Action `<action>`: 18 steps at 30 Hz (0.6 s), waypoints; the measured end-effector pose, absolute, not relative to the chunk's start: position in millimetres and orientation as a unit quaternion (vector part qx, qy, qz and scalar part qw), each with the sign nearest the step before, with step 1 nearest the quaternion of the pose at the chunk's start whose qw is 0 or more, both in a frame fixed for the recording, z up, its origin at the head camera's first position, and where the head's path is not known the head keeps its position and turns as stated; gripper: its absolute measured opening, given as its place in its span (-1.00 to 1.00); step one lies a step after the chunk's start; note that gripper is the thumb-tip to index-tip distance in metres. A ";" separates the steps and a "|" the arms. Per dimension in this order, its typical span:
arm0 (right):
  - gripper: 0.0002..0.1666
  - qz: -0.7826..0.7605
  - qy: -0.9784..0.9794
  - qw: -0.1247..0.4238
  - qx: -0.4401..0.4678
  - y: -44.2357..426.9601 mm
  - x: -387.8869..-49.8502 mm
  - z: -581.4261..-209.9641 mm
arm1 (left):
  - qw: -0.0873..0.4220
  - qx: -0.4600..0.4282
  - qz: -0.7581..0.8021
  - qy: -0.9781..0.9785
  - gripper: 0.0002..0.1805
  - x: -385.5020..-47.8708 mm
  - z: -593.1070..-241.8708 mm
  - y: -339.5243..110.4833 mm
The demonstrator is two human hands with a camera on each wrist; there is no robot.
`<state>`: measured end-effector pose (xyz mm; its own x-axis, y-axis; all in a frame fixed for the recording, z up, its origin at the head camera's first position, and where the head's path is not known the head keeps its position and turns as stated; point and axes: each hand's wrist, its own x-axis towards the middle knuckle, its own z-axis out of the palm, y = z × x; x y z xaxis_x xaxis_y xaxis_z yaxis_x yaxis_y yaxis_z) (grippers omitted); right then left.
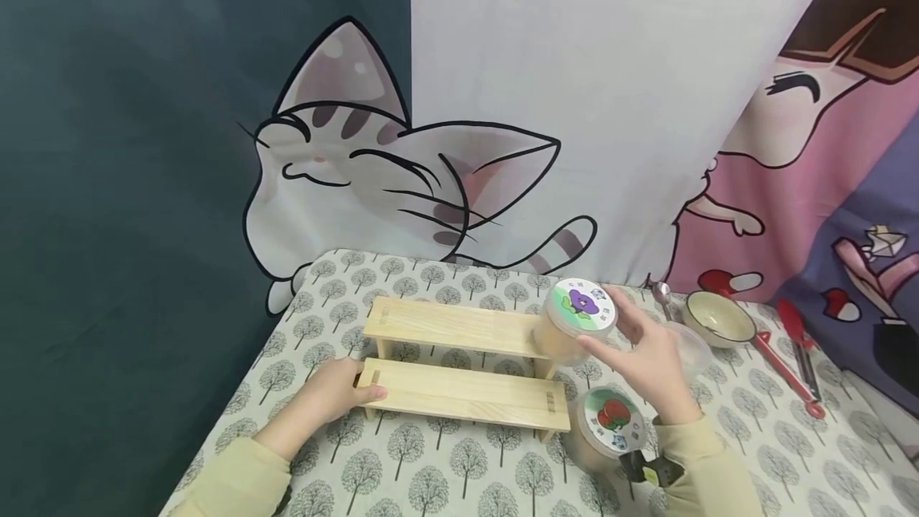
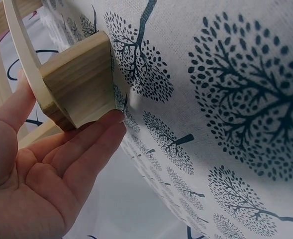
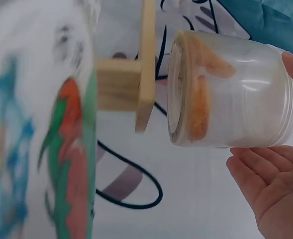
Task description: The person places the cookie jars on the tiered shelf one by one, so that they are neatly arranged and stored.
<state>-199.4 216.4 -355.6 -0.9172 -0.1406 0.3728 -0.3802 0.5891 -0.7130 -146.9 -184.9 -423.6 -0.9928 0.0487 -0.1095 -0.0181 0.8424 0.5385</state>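
A two-tier wooden rack (image 1: 459, 393) stands on the cloth. My left hand (image 1: 337, 391) grips the left end of its lower tier, thumb on the plank. In the left wrist view, the fingers of that hand (image 2: 61, 169) lie along the rack's end and leg (image 2: 81, 79). My right hand (image 1: 646, 357) holds a clear plastic jar (image 1: 563, 337) near its lid, which bears a purple picture. The right wrist view shows orange pieces in the jar (image 3: 236, 89) and a gap between its base and the rack's plank (image 3: 146, 64).
Another jar (image 1: 610, 425) with a red picture on its lid stands right of the rack. Farther right are a clear container (image 1: 689, 349), a cream bowl (image 1: 718, 319), a metal spoon (image 1: 662, 294) and red-handled utensils (image 1: 790, 377). A cat-print curtain (image 1: 495, 62) hangs behind the table.
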 end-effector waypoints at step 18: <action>0.02 0.465 -0.865 0.087 0.166 165.4 -201.4 -353.0 | 0.042 0.016 0.294 0.955 -0.64 -145.4 -424.4 -185.2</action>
